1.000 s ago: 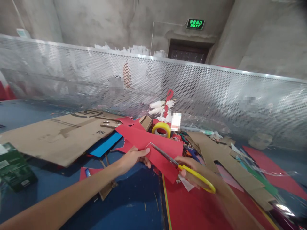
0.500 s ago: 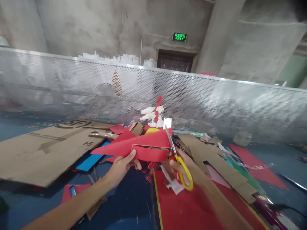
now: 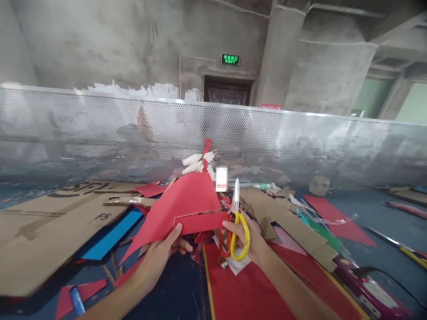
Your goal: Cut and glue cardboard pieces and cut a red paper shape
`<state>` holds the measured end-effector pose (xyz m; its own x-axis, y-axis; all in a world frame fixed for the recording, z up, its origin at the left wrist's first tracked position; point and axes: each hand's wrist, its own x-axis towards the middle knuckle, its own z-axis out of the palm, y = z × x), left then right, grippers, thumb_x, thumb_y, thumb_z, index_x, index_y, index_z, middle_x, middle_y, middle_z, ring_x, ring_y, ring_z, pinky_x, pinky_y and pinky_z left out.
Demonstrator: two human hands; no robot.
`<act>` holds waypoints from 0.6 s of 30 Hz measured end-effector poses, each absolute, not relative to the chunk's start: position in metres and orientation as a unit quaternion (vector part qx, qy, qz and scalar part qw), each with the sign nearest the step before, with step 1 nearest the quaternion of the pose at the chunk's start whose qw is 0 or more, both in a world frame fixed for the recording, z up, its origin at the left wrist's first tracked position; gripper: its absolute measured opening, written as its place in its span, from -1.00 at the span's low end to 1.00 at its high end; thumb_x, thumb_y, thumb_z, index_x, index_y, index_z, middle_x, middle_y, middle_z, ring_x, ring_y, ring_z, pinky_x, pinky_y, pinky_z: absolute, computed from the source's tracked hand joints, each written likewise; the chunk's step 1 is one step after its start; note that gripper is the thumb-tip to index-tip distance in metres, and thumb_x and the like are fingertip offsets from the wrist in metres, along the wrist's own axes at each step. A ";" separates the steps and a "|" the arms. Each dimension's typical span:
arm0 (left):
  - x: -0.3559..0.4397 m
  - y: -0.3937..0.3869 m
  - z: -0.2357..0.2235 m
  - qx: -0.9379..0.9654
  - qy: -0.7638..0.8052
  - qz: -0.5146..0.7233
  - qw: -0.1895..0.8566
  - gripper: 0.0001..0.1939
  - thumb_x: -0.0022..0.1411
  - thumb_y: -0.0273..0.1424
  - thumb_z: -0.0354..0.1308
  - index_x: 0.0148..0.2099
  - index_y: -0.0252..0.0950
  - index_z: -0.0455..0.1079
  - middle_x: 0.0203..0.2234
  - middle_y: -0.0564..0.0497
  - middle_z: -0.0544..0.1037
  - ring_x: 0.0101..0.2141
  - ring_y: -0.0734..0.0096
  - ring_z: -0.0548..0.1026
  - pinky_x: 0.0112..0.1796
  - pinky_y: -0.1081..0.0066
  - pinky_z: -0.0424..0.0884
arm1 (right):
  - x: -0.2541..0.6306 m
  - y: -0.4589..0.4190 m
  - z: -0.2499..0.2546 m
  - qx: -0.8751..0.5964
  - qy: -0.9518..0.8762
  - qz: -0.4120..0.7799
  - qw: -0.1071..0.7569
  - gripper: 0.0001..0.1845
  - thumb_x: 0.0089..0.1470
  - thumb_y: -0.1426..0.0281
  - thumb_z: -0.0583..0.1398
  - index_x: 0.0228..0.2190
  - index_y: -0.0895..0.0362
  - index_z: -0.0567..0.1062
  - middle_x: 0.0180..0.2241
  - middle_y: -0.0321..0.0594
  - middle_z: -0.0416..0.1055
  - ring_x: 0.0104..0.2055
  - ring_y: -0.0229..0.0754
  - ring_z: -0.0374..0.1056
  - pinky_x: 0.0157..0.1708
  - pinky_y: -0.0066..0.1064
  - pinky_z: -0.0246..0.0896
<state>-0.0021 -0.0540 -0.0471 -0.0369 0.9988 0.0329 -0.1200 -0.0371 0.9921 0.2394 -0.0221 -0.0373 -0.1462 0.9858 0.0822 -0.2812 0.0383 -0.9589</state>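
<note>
A sheet of red paper is pinched in my left hand, thumb on top and the other fingers beneath. A cut slit runs from its right edge leftward, leaving a partly separated strip along the bottom. In my right hand is a pair of scissors with one yellow and one red handle loop. Their blades look closed and point upward, just right of the sheet. My right fingertips are at the strip's right end; whether they grip it, I cannot tell.
Flat cardboard and blue card lie left. Red boards, more cardboard, a purple device with a cable, and yellow-handled scissors are right. White flowers on a red stem stand before a perforated metal panel.
The scissors have come out of the paper and swung upright, blades closed. The red sheet has tilted up, showing more of its face, and the slit gapes less. The view has shifted right.
</note>
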 end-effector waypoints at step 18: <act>-0.012 -0.035 -0.043 0.601 0.510 0.360 0.499 -0.48 0.04 0.18 0.20 -0.48 -0.19 0.55 -0.72 -0.03 0.51 -0.63 0.22 0.46 -0.48 0.28 0.43 | 0.255 -0.006 -0.038 -0.415 -0.494 0.531 0.550 -0.31 -0.15 0.10 0.43 -0.10 0.03 0.23 -0.60 -0.52 0.33 -0.64 -0.23 0.36 -0.66 -0.50 0.22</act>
<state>-0.0123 -0.0351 -0.0425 0.2199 0.9726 -0.0758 0.2534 0.0181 0.9672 0.2554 -0.0063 -0.0384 -0.0509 0.9934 0.1029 -0.1737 0.0926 -0.9804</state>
